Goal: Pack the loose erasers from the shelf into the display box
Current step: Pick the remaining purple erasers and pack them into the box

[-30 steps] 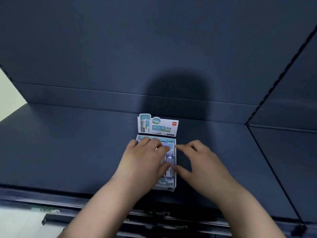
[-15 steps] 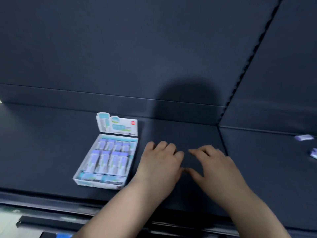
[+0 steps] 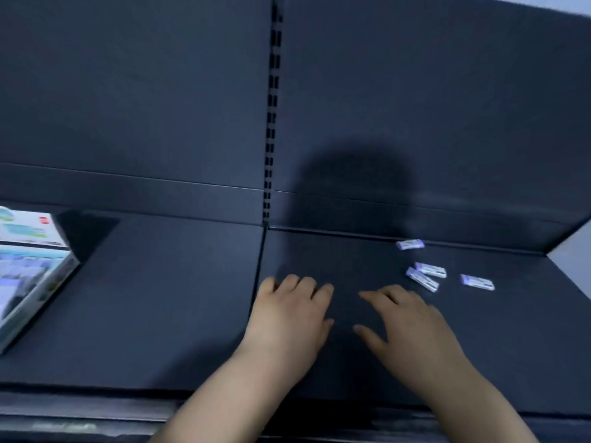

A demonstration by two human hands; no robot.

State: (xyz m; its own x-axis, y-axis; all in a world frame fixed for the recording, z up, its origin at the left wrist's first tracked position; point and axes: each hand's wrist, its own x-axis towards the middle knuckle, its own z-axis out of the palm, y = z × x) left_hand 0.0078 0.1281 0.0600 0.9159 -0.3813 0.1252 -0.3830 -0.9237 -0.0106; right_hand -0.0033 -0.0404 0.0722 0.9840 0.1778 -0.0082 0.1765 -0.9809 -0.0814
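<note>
Several loose erasers in white and purple sleeves lie on the right shelf panel: one at the back (image 3: 410, 244), two touching each other (image 3: 430, 270) (image 3: 422, 279), and one further right (image 3: 477, 281). The display box (image 3: 35, 282), white with blue print and rows of erasers inside, stands at the far left, partly cut off and blurred. My left hand (image 3: 289, 318) and my right hand (image 3: 406, 321) hover palm-down over the shelf with relaxed fingers, holding nothing. My right hand's fingertips are a short way left of the pair of erasers.
The dark blue shelf (image 3: 166, 298) has a seam and a slotted upright (image 3: 270, 123) between its two panels. A dark back wall rises behind. The shelf's front lip (image 3: 96, 407) runs along the bottom. The right end of the shelf (image 3: 569, 276) is near the erasers.
Both hands left the display box and moved right along the shelf. The view swung right, so the box slid to the left edge and the loose erasers came into sight.
</note>
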